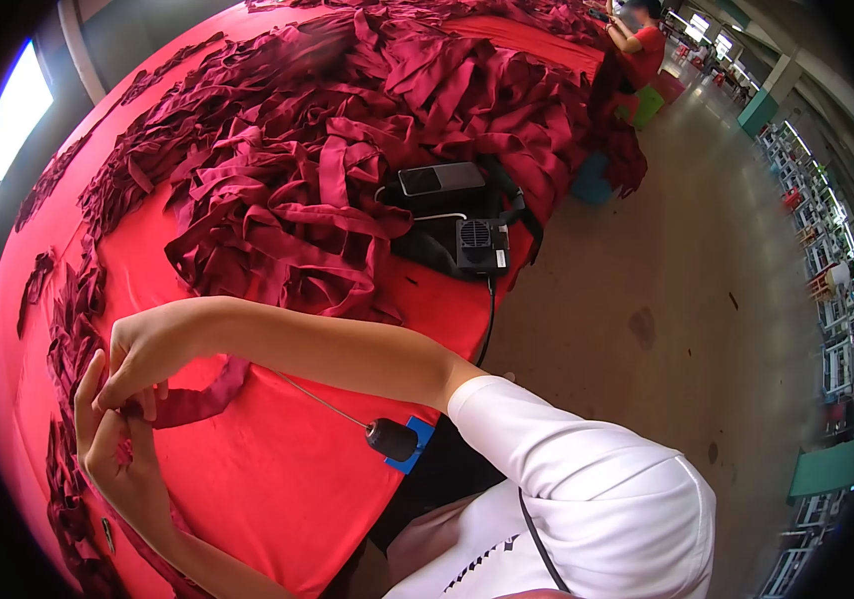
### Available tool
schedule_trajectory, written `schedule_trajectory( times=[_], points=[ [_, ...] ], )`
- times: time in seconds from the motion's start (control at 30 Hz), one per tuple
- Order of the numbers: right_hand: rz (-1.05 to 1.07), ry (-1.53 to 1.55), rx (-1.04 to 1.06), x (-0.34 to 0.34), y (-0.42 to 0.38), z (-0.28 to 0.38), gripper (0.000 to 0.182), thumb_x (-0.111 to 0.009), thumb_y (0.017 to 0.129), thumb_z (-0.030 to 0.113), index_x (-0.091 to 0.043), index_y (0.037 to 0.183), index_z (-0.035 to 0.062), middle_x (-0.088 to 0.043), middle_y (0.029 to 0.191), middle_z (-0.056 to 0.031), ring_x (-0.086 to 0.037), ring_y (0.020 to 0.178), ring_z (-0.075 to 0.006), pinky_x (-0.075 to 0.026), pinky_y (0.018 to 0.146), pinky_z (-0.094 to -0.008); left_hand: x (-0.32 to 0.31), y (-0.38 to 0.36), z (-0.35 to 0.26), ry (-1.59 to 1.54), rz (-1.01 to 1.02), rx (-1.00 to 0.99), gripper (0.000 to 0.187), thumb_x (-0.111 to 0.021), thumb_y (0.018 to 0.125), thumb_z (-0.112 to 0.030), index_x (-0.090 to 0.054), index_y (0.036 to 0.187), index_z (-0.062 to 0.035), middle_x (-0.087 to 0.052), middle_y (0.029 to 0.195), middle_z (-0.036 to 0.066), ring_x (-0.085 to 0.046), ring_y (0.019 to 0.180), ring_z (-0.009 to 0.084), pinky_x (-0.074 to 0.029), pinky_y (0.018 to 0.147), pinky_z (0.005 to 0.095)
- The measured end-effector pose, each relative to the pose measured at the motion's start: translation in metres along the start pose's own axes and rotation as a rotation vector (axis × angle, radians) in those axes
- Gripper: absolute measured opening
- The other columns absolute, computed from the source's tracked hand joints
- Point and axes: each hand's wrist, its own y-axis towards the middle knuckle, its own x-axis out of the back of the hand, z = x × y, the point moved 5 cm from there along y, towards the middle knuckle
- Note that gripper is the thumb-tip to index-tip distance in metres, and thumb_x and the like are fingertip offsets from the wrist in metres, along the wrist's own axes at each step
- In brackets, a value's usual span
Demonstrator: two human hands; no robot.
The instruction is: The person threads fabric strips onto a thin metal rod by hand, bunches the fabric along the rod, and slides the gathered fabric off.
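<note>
My right hand (pixel 152 344) reaches across from the right, its fingers bent down and closed on a maroon fabric strip (pixel 197 401). Right beneath it is my left hand (pixel 119 434), with fingers curled around the same cloth; a bit of maroon shows between them. The hands meet at the fingertips, which partly hide the grip. One length of the strip trails right under my right forearm, and more maroon cloth runs down beside my left forearm. A thin metal rod (pixel 322 397) with a black handle (pixel 391 439) sits on a blue block (pixel 417 439) at the table's edge.
A large heap of maroon strips (pixel 287 130) covers much of the red table (pixel 277 499). Black devices with a cable (pixel 482 245) lie at its right edge. Small snips (pixel 108 535) rest lower left. Another person (pixel 637 50) stands at the far end. Machines (pixel 827 319) line the right.
</note>
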Motion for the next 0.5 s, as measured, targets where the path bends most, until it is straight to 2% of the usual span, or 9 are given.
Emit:
schedule_trajectory(
  times=[0.03, 0.07, 0.13, 0.17, 0.23, 0.27, 0.33, 0.43, 0.5],
  points=[
    [-0.04, 0.015, 0.009, 0.001, 0.002, -0.001, 0.032, -0.064, 0.091, 0.029, -0.076, 0.092, 0.0003, -0.072, 0.081, -0.0071, -0.069, 0.077, -0.0139, -0.054, 0.07, -0.0279, 0.001, 0.0, 0.001, 0.02, -0.021, -0.014, 0.004, -0.054, 0.087, 0.007, -0.055, 0.088, 0.0107, -0.062, 0.128, 0.011, -0.057, 0.085, 0.0142, -0.045, 0.076, 0.0267],
    [-0.039, 0.014, 0.009, 0.001, 0.004, -0.001, 0.032, -0.064, 0.091, 0.029, -0.076, 0.092, 0.0003, -0.072, 0.081, -0.0071, -0.069, 0.077, -0.0139, -0.054, 0.07, -0.0279, 0.001, 0.0, 0.003, 0.021, -0.022, -0.015, 0.004, -0.054, 0.087, 0.007, -0.055, 0.088, 0.0107, -0.062, 0.128, 0.011, -0.057, 0.085, 0.0142, -0.045, 0.076, 0.0267],
    [-0.12, 0.017, 0.002, 0.005, 0.006, -0.003, 0.023, -0.068, 0.084, 0.021, -0.077, 0.09, 0.0009, -0.07, 0.077, -0.0048, -0.066, 0.078, -0.0113, -0.052, 0.069, -0.0265, 0.0, 0.0, 0.003, 0.051, -0.002, -0.051, 0.005, -0.054, 0.088, 0.006, -0.053, 0.087, 0.0109, -0.057, 0.138, 0.014, -0.061, 0.098, 0.0181, -0.046, 0.083, 0.0272],
    [-0.12, 0.02, 0.002, 0.004, 0.006, -0.004, 0.023, -0.068, 0.084, 0.021, -0.077, 0.09, 0.0009, -0.07, 0.077, -0.0048, -0.066, 0.078, -0.0113, -0.052, 0.069, -0.0265, 0.0, 0.0, 0.003, 0.052, 0.0, -0.049, 0.005, -0.054, 0.088, 0.006, -0.053, 0.087, 0.0109, -0.057, 0.138, 0.014, -0.061, 0.098, 0.0181, -0.046, 0.083, 0.0272],
    [-0.219, 0.115, 0.072, 0.008, 0.004, 0.001, 0.018, -0.069, 0.081, 0.016, -0.077, 0.086, 0.0014, -0.068, 0.074, -0.0027, -0.062, 0.074, -0.0092, -0.049, 0.067, -0.0245, 0.001, 0.001, -0.001, 0.117, -0.018, -0.082, 0.006, -0.055, 0.089, 0.005, -0.054, 0.085, 0.0078, -0.056, 0.138, 0.016, -0.06, 0.115, 0.0249, -0.045, 0.092, 0.0313],
    [-0.259, 0.121, 0.052, 0.009, -0.004, 0.009, 0.016, -0.069, 0.079, 0.013, -0.077, 0.086, 0.0006, -0.068, 0.072, -0.0017, -0.06, 0.07, -0.0086, -0.047, 0.066, -0.0232, 0.002, 0.002, -0.002, 0.118, -0.019, -0.08, 0.006, -0.055, 0.089, 0.005, -0.054, 0.085, 0.0078, -0.056, 0.138, 0.016, -0.06, 0.115, 0.0249, -0.045, 0.092, 0.0313],
    [-0.313, 0.192, 0.119, 0.018, 0.001, 0.007, 0.015, -0.073, 0.075, 0.011, -0.077, 0.085, -0.0007, -0.071, 0.077, -0.0062, -0.065, 0.073, -0.0135, -0.053, 0.069, -0.0261, 0.005, 0.003, -0.005, 0.249, -0.095, -0.132, 0.01, -0.057, 0.092, 0.0, -0.053, 0.084, 0.0046, -0.055, 0.138, 0.018, -0.055, 0.123, 0.0293, -0.042, 0.099, 0.0359],
    [-0.41, 0.237, 0.256, 0.028, -0.003, 0.015, 0.015, -0.071, 0.075, 0.011, -0.077, 0.084, 0.0006, -0.07, 0.074, -0.0039, -0.06, 0.069, -0.0094, -0.047, 0.065, -0.025, 0.013, 0.003, -0.002, 0.161, -0.152, -0.057, 0.012, -0.059, 0.094, -0.004, -0.053, 0.086, 0.0025, -0.055, 0.138, 0.019, -0.053, 0.125, 0.0304, -0.04, 0.101, 0.0381],
    [-0.483, 0.228, 0.302, 0.035, -0.013, 0.025, 0.017, -0.07, 0.081, 0.01, -0.077, 0.092, -0.0007, -0.072, 0.08, -0.0047, -0.063, 0.075, -0.01, -0.048, 0.072, -0.0252, 0.017, 0.003, -0.002, 0.201, -0.163, -0.067, 0.013, -0.058, 0.096, -0.007, -0.054, 0.087, 0.0019, -0.057, 0.136, 0.018, -0.056, 0.12, 0.0279, -0.043, 0.096, 0.035]
  ],
)
